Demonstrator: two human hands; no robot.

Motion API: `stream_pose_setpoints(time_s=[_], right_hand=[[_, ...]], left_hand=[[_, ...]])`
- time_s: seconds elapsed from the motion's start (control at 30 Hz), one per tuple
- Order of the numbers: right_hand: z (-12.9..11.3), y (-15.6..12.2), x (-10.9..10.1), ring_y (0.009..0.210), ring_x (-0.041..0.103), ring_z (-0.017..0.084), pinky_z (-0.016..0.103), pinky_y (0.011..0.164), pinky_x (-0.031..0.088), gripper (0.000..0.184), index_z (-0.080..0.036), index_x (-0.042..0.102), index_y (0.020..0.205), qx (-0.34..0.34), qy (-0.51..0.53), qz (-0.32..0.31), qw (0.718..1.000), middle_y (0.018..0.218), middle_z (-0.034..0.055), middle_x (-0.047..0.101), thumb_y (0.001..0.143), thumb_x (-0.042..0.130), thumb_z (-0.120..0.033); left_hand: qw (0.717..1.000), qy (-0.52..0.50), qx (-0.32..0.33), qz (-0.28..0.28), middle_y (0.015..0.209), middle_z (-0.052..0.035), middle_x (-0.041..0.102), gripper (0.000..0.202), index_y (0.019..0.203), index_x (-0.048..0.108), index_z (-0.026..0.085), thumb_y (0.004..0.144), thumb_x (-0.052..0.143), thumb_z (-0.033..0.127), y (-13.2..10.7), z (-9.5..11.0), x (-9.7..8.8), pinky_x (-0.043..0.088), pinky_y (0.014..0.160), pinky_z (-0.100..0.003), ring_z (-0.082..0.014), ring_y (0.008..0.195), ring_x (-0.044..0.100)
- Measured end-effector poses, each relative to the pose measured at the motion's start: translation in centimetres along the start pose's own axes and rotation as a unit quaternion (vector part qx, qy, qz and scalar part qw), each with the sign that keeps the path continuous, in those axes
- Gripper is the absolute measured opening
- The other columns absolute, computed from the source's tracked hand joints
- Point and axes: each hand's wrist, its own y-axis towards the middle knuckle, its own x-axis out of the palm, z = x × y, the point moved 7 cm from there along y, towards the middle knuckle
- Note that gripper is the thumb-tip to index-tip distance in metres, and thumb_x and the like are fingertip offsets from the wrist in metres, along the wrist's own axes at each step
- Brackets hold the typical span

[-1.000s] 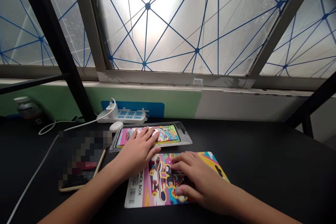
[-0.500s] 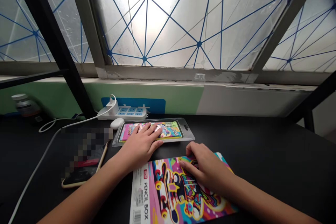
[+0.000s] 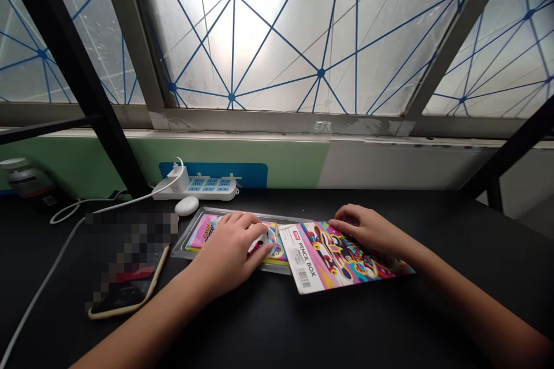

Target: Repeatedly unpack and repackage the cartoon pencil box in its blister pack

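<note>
Where printed card (image 3: 322, 256) was: stretched left from right hand (image 3: 367, 232) (nearer), long axis sideways, end overlapping clear tray (image 3: 183, 251).
Right fingers: pinched card's far edge.
Left hand (image 3: 236, 245): fingers bent over tray, grip was unclear.

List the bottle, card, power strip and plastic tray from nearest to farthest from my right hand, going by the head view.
1. Card: touching your right hand.
2. Plastic tray: left of that hand, partly covered by the card.
3. Power strip: farther left, by the wall.
4. Bottle: far left.
</note>
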Motion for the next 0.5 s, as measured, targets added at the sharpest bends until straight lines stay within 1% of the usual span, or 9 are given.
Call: stream_pose_setpoints(time_s=[0.07, 0.1, 0.17, 0.23, 0.3, 0.4, 0.5], right_hand=[[-1.5, -0.4, 0.4, 0.101, 0.064, 0.029, 0.038, 0.084, 0.049, 0.046, -0.023, 0.07, 0.098, -0.022, 0.008, 0.024, 0.999, 0.109, 0.0088, 0.072, 0.087, 0.056, -0.065], [-2.4, -0.7, 0.7, 0.101, 0.064, 0.028, 0.038, 0.084, 0.049, 0.046, -0.023, 0.07, 0.101, -0.029, 0.017, 0.029, 0.999, 0.111, 0.0085, 0.072, 0.088, 0.055, -0.064], [-3.7, -1.1, 1.4, 0.094, 0.066, 0.026, 0.036, 0.078, 0.05, 0.045, -0.023, 0.069, 0.103, -0.027, 0.036, 0.02, 0.999, 0.106, 0.0071, 0.073, 0.089, 0.055, -0.064], [-4.1, -1.3, 2.0, 0.087, 0.066, 0.025, 0.033, 0.073, 0.049, 0.045, -0.023, 0.07, 0.1, -0.016, 0.05, -0.002, 0.999, 0.101, 0.0058, 0.074, 0.088, 0.057, -0.064], [-3.4, -1.1, 2.1, 0.084, 0.066, 0.024, 0.032, 0.07, 0.048, 0.045, -0.023, 0.071, 0.097, -0.001, 0.052, -0.021, 0.998, 0.097, 0.0051, 0.074, 0.087, 0.058, -0.065], [-1.0, -0.4, 1.7, 0.081, 0.066, 0.023, 0.031, 0.066, 0.047, 0.045, -0.023, 0.072, 0.095, 0.024, 0.044, -0.038, 0.998, 0.091, 0.004, 0.075, 0.086, 0.059, -0.065], [1.1, 0.2, 1.1, 0.075, 0.066, 0.022, 0.029, 0.062, 0.046, 0.044, -0.024, 0.073, 0.092, 0.034, 0.027, -0.041, 0.998, 0.085, 0.0025, 0.074, 0.082, 0.063, -0.066]], left_hand=[[1.0, 0.01, -0.001, -0.005, 0.119, -0.0071, 0.065, 0.026, 0.12, 0.066, 0.025, 0.099, 0.055, 0.036, -0.1, 0.3, 0.2, 0.047, 0.095, -0.046, -0.0283, 0.11, 0.057], [1.0, 0.014, -0.003, -0.008, 0.122, -0.0077, 0.064, 0.029, 0.124, 0.064, 0.026, 0.099, 0.054, 0.036, -0.1, 0.3, 0.3, 0.047, 0.096, -0.047, -0.0291, 0.112, 0.056], [1.0, 0.023, -0.007, -0.012, 0.126, -0.0084, 0.062, 0.033, 0.131, 0.061, 0.026, 0.1, 0.053, 0.036, -0.2, 0.3, 0.6, 0.046, 0.098, -0.048, -0.0302, 0.117, 0.054], [0.999, 0.029, -0.008, -0.017, 0.129, -0.0086, 0.061, 0.035, 0.133, 0.059, 0.026, 0.101, 0.051, 0.037, -0.2, 0.2, 0.8, 0.046, 0.1, -0.049, -0.0306, 0.119, 0.053], [0.999, 0.033, -0.008, -0.022, 0.13, -0.0089, 0.06, 0.036, 0.134, 0.059, 0.026, 0.102, 0.05, 0.038, -0.2, 0.1, 1.0, 0.045, 0.1, -0.049, -0.0308, 0.119, 0.053], [0.999, 0.036, -0.008, -0.024, 0.13, -0.0095, 0.06, 0.036, 0.134, 0.059, 0.025, 0.102, 0.048, 0.039, -0.3, 0.0, 1.1, 0.046, 0.099, -0.049, -0.0309, 0.118, 0.053], [0.999, 0.033, -0.008, -0.023, 0.131, -0.0097, 0.06, 0.037, 0.135, 0.058, 0.026, 0.102, 0.048, 0.039, -0.4, 0.1, 1.0, 0.045, 0.1, -0.049, -0.0308, 0.12, 0.052]])
